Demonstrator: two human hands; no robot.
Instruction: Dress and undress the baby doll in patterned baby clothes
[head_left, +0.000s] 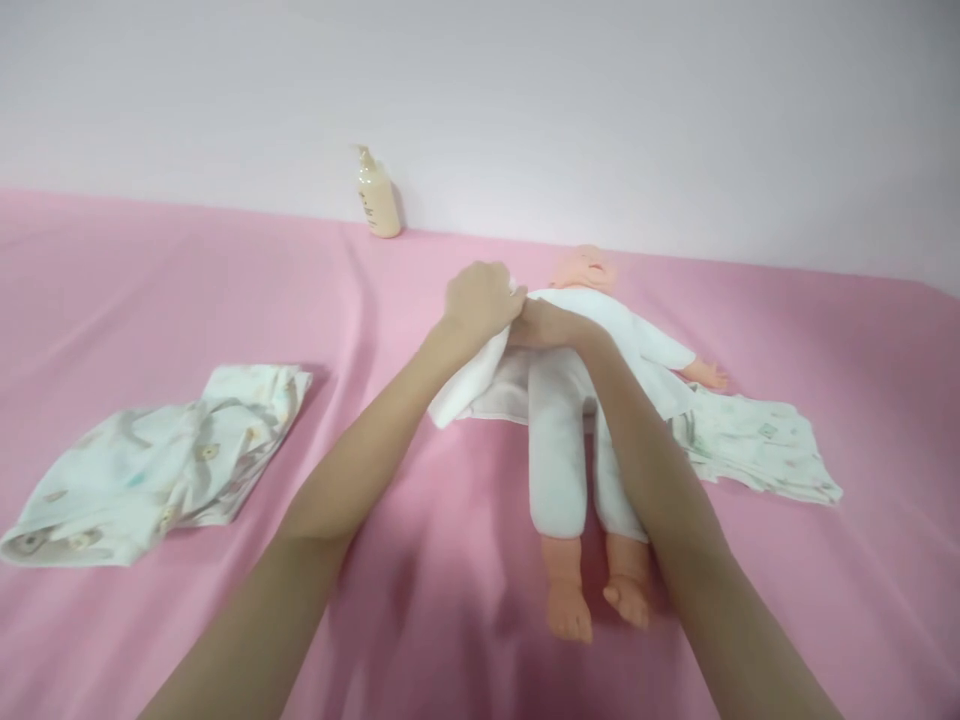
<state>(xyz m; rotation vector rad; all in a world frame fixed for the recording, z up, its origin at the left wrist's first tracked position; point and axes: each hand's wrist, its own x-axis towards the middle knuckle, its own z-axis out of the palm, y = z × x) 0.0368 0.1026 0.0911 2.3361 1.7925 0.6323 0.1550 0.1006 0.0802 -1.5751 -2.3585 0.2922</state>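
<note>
A: Where is the doll (562,558)?
B: It lies on its back on the pink sheet (420,610). Its head (583,268) is near the wall (480,100), and its 2 bare feet (568,612) point our way.

A: What is it wearing?
B: A white top (611,325) and white pants (556,460). On the right side, 1 little hand (709,375) pokes out of a sleeve. On the left side, the top hangs loose and spreads out on the sheet.

A: What is the left hand (482,298) doing?
B: Its fingers are curled tight, gripping a bit of the white top.

A: And the right hand (547,325)?
B: It is right beside the left hand, touching the white top. Its fingertips are hidden, so I can't tell if they are pinching or loose. That arm goes over the doll's leg in our view.

A: What else is there?
B: A cream pump bottle (381,205) stands up at the back, close to the wall. Some clothes with little pictures (165,475) lie in a pile far over on the left. More cloth with pictures (765,445) lies flat on the right, just beside the white top.
</note>
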